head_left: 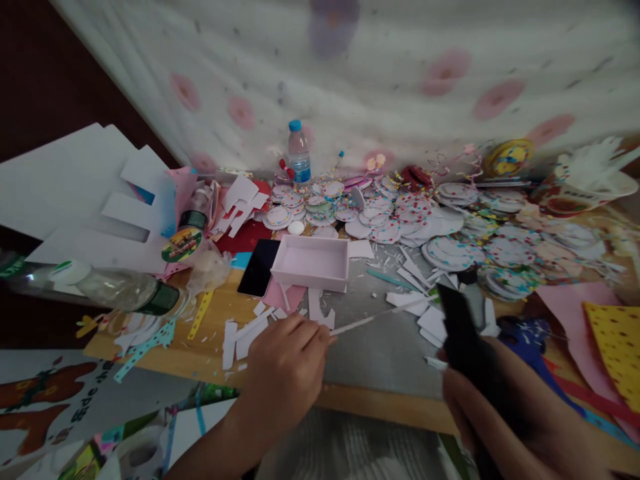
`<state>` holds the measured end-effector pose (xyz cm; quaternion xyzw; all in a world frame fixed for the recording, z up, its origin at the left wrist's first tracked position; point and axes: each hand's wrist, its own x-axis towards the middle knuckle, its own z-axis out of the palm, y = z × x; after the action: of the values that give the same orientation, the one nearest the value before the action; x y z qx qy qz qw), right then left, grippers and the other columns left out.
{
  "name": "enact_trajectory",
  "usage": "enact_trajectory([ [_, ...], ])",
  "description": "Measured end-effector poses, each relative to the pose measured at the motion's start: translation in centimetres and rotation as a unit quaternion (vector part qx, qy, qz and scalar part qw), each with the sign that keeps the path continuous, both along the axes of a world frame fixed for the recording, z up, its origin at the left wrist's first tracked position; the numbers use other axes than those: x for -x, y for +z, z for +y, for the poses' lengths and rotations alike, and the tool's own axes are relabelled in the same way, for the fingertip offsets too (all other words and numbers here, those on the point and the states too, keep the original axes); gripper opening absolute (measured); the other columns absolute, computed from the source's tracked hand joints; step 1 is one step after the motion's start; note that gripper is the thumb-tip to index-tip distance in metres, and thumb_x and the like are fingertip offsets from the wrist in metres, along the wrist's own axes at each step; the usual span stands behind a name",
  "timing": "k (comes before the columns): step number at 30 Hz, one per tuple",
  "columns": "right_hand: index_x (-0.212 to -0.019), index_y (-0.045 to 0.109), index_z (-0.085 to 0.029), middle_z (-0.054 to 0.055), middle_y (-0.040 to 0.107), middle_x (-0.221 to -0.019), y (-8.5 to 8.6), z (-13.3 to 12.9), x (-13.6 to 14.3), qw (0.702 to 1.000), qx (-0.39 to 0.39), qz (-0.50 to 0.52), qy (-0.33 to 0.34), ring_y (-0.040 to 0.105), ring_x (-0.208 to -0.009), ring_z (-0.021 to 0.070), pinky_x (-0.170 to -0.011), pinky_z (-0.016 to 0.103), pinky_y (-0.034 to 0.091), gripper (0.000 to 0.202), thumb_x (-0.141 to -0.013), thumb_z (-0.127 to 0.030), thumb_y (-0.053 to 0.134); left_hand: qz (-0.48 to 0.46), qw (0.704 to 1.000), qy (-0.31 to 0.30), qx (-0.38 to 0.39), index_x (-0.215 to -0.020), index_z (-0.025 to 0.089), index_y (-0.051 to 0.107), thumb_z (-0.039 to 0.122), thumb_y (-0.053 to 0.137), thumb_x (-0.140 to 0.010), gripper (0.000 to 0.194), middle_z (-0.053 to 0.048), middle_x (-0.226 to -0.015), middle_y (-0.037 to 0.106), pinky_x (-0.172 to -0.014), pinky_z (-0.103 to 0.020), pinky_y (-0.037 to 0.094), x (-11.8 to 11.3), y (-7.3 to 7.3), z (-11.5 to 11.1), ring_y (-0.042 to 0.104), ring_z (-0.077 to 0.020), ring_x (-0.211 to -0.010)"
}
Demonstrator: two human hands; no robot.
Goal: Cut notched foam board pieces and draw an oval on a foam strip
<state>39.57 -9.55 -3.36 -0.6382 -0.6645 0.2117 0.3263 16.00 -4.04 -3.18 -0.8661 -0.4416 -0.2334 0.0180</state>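
My left hand [295, 357] is closed in a pinch near the table's front edge. From its fingertips a thin white strip [370, 321] runs to the right and slightly away over the grey work surface [370, 360]. My right hand [520, 413], nearer the camera, wraps round a black handheld tool [465, 333]. The tool is blurred, so its exact kind is unclear. Its upper end overlaps the view near the strip's far end; contact cannot be made out. An open white box [310, 281] stands beyond my left hand. White paper scraps [413, 270] lie around the strip.
Many decorated white discs [385, 213] are heaped along the back, before a water bottle [299, 157]. A phone [259, 267] lies left of the box. Bottles [125, 290] lie at left. Blue-handled scissors [530, 340] and yellow dotted sheet [615, 347] are at right.
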Motion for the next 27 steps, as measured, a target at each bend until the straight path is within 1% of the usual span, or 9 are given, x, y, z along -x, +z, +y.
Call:
enact_trajectory([
  [2, -0.082, 0.052, -0.024, -0.004, 0.051, -0.052, -1.4, 0.5, 0.1, 0.999, 0.028, 0.024, 0.018, 0.049, -0.040, 0.0130, -0.035, 0.021, 0.040, 0.018, -0.089, -0.041, 0.051, -0.012, 1.000, 0.006, 0.002, -0.079, 0.014, 0.066, 0.011, 0.054, -0.089, 0.016, -0.002, -0.066, 0.062, -0.062, -0.033, 0.046, 0.2, 0.2, 0.0, 0.057, -0.0179, -0.067],
  [3, -0.082, 0.051, -0.023, -0.005, 0.051, -0.053, -2.4, 0.5, 0.2, 0.998, 0.044, 0.028, 0.018, 0.049, -0.041, 0.0126, -0.037, 0.022, 0.040, 0.018, -0.088, -0.040, 0.052, -0.016, 1.000, 0.007, 0.002, -0.078, 0.014, 0.066, 0.011, 0.055, -0.088, 0.015, -0.002, -0.066, 0.063, -0.063, -0.033, 0.047, 0.3, 0.3, 0.0, 0.057, -0.0178, -0.067],
  [6, -0.090, 0.053, -0.020, -0.003, 0.057, -0.057, -5.4, -0.4, 1.0, 0.996, 0.080, 0.033, 0.029, 0.054, -0.046, 0.0136, -0.041, 0.022, 0.041, 0.019, -0.088, -0.038, 0.050, -0.017, 1.000, -0.008, 0.009, -0.079, 0.014, 0.066, 0.010, 0.055, -0.087, 0.015, -0.002, -0.066, 0.063, -0.063, -0.033, 0.047, 0.5, 0.6, -0.3, 0.058, -0.0179, -0.066],
  [9, -0.095, 0.055, -0.018, 0.000, 0.062, -0.060, -7.2, -1.6, 1.9, 0.993, 0.115, 0.040, 0.012, 0.058, -0.049, 0.0162, -0.046, 0.024, 0.042, 0.024, -0.090, -0.040, 0.046, -0.016, 0.999, -0.026, 0.039, -0.082, 0.013, 0.066, 0.010, 0.053, -0.087, 0.014, -0.004, -0.069, 0.064, -0.063, -0.034, 0.049, 0.4, 0.6, -0.9, 0.060, -0.0191, -0.069],
  [11, -0.094, 0.055, -0.019, 0.000, 0.062, -0.059, -7.7, -1.9, 2.4, 0.989, 0.146, 0.036, 0.004, 0.061, -0.049, 0.0181, -0.047, 0.026, 0.042, 0.025, -0.091, -0.041, 0.044, -0.018, 0.998, -0.024, 0.057, -0.083, 0.013, 0.066, 0.011, 0.051, -0.088, 0.016, -0.004, -0.070, 0.065, -0.062, -0.035, 0.050, 0.2, 0.3, -1.5, 0.061, -0.0198, -0.069],
  [13, -0.093, 0.054, -0.020, 0.001, 0.064, -0.059, -8.0, -1.8, 2.7, 0.983, 0.177, 0.030, 0.028, 0.063, -0.050, 0.0198, -0.047, 0.027, 0.042, 0.024, -0.092, -0.041, 0.043, -0.015, 0.998, -0.017, 0.057, -0.085, 0.013, 0.066, 0.012, 0.049, -0.090, 0.017, -0.005, -0.072, 0.066, -0.060, -0.035, 0.050, 0.1, -0.2, -2.2, 0.062, -0.0204, -0.069],
  [19, -0.108, 0.049, -0.021, 0.005, 0.074, -0.081, -8.9, -1.0, 3.0, 0.974, 0.208, 0.008, 0.089, 0.072, -0.068, 0.0230, -0.055, 0.029, 0.049, 0.021, -0.092, -0.030, 0.040, -0.002, 0.999, -0.005, 0.048, -0.093, 0.011, 0.066, 0.016, 0.047, -0.093, 0.020, -0.004, -0.078, 0.070, -0.063, -0.034, 0.054, 0.1, -1.5, -3.8, 0.066, -0.0196, -0.072],
  [23, -0.110, 0.046, -0.022, 0.006, 0.074, -0.089, -8.6, -0.6, 3.3, 0.976, 0.197, -0.002, 0.095, 0.073, -0.076, 0.0228, -0.060, 0.029, 0.053, 0.021, -0.091, -0.028, 0.042, 0.005, 1.000, -0.001, 0.029, -0.094, 0.011, 0.066, 0.017, 0.047, -0.094, 0.021, -0.003, -0.081, 0.073, -0.063, -0.032, 0.055, 0.3, -1.8, -4.0, 0.068, -0.0178, -0.071],
  [27, -0.113, 0.042, -0.021, 0.006, 0.074, -0.089, -8.1, -0.3, 3.7, 0.970, 0.216, -0.015, 0.114, 0.073, -0.069, 0.0216, -0.055, 0.028, 0.053, 0.023, -0.091, -0.025, 0.041, 0.016, 1.000, 0.010, 0.016, -0.093, 0.012, 0.066, 0.016, 0.048, -0.093, 0.019, -0.002, -0.080, 0.074, -0.062, -0.029, 0.055, 0.4, -1.8, -3.8, 0.069, -0.0162, -0.069],
])
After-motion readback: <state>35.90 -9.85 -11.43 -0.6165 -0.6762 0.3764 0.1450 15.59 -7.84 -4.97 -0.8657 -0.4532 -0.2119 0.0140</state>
